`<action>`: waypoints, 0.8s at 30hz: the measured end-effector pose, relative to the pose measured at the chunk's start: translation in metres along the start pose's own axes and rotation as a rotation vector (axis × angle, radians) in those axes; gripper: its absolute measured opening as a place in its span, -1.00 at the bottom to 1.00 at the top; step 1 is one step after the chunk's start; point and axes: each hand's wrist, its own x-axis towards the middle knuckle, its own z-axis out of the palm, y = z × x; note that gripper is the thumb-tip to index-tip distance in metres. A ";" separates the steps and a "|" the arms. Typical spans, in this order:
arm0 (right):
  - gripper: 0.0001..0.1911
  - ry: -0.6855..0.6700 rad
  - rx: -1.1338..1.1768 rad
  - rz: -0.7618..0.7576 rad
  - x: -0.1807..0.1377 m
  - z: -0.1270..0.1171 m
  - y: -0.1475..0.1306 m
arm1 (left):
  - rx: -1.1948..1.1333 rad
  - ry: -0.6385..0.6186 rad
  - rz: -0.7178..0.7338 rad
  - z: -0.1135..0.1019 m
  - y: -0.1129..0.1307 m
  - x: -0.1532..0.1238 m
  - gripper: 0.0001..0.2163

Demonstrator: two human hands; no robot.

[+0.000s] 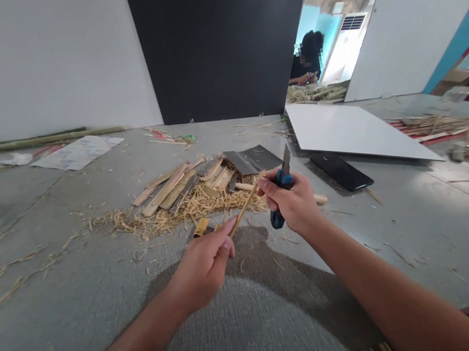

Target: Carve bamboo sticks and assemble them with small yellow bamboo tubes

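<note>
Between my two hands runs a thin bamboo strip (245, 205), slanting up to the right above the table. My left hand (207, 258) is closed on its lower end. With thumb and fingertips my right hand (295, 198) pinches the upper end, and the same hand keeps a blue and black utility knife (284, 179) in its grip, blade pointing up. Just beyond my hands lies a heap of curled bamboo shavings (194, 205) with split bamboo pieces (169, 191) on it. A yellow object (200, 227), its kind unclear, rests near my left hand.
Right of my hands lies a black phone (341, 171), beside a tilted white board (352, 129). A black panel (221, 40) stands at the back. Printed paper (78, 152) lies at the left, bundled thin sticks (433, 125) at the right. Another person (309, 61) sits beyond the panels.
</note>
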 end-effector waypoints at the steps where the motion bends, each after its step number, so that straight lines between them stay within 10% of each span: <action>1: -0.73 0.003 0.028 0.023 -0.001 0.001 -0.001 | 0.036 0.008 -0.019 0.000 0.001 0.000 -0.59; 12: -0.73 -0.064 -0.101 -0.030 -0.008 0.006 -0.005 | 0.184 0.004 -0.130 0.000 0.005 0.002 -0.76; 24: -0.74 -0.057 -0.463 -0.176 -0.007 0.002 -0.003 | -0.544 0.011 -0.310 -0.002 0.008 0.006 -0.74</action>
